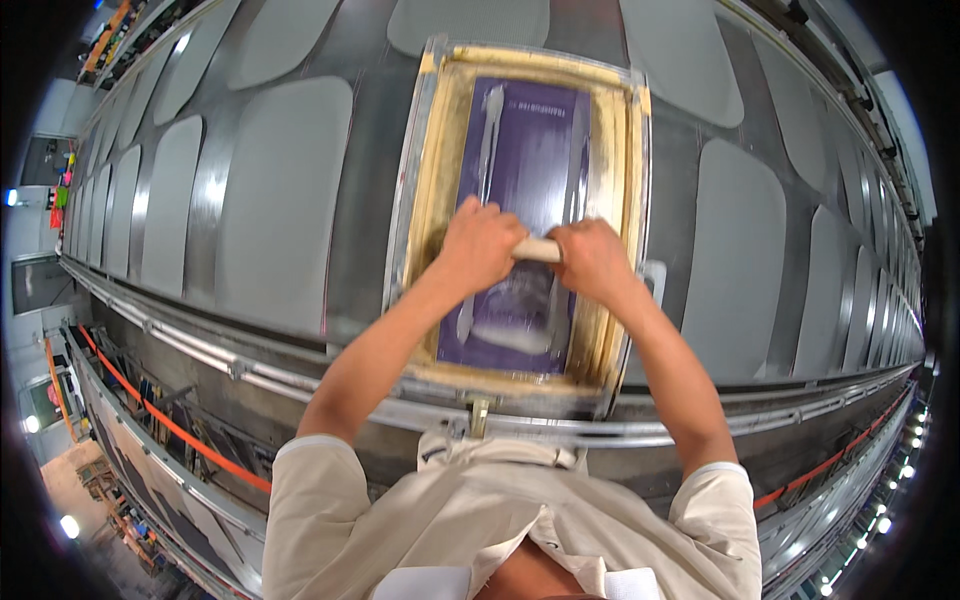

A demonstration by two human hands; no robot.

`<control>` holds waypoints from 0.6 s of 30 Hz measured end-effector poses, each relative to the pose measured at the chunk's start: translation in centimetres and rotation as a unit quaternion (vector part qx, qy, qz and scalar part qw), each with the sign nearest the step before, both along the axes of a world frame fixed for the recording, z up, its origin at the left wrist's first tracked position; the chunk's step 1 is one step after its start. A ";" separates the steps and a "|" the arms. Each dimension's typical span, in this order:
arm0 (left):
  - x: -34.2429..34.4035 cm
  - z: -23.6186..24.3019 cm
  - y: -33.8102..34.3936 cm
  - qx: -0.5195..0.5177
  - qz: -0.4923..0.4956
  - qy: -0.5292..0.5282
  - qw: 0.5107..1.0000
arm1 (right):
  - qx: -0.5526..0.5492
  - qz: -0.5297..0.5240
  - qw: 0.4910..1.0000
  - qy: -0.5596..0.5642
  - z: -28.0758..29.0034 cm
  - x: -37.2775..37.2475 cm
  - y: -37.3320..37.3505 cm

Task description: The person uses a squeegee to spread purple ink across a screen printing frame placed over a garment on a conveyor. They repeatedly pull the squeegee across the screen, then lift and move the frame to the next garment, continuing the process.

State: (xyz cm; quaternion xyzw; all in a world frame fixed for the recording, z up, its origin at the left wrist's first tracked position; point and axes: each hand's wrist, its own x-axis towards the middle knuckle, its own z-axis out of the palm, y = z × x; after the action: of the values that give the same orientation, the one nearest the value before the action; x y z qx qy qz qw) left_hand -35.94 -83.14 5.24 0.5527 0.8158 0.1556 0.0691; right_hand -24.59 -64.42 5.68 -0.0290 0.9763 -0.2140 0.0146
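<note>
A printing screen (643,180) lies on the long table in front of me, its frame edged with yellowish tape around a purple mesh (530,150). Both my hands grip the pale handle of a squeegee (538,249) that spans the mesh. My left hand (480,245) is closed around its left part, and my right hand (592,258) around the right part. Between them a short length of handle shows; the blade is hidden or blurred. Whitish wet streaks (492,135) run along the mesh's left side, and a pale smear (510,337) lies at the near end.
Grey rounded panels (280,200) lie in rows on the dark table, left and right (735,260) of the screen. A metal rail (640,433) runs along the near edge, close to my waist. A small metal clamp (480,415) sits at the frame's near side.
</note>
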 end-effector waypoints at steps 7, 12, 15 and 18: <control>-18.2 -0.6 14.1 -0.012 0.019 0.056 0.998 | 0.024 -0.058 0.998 -0.008 -2.0 -18.7 13.4; -23.2 -2.8 17.2 0.015 0.022 0.062 0.998 | 0.015 -0.061 0.998 -0.004 -3.2 -23.5 16.5; -22.7 -2.6 17.1 -0.006 0.039 0.022 0.999 | 0.005 -0.064 0.998 -0.001 -3.1 -23.0 16.0; -20.4 -2.1 15.4 -0.007 0.048 0.016 0.999 | 0.012 -0.059 0.998 -0.006 -3.3 -21.0 14.3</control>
State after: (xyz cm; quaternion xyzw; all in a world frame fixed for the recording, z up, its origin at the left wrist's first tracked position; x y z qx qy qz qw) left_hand -56.39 -67.77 3.18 0.5152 0.8432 0.1444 0.0526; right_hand -45.59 -50.07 2.42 0.0305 0.9787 -0.2028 0.0084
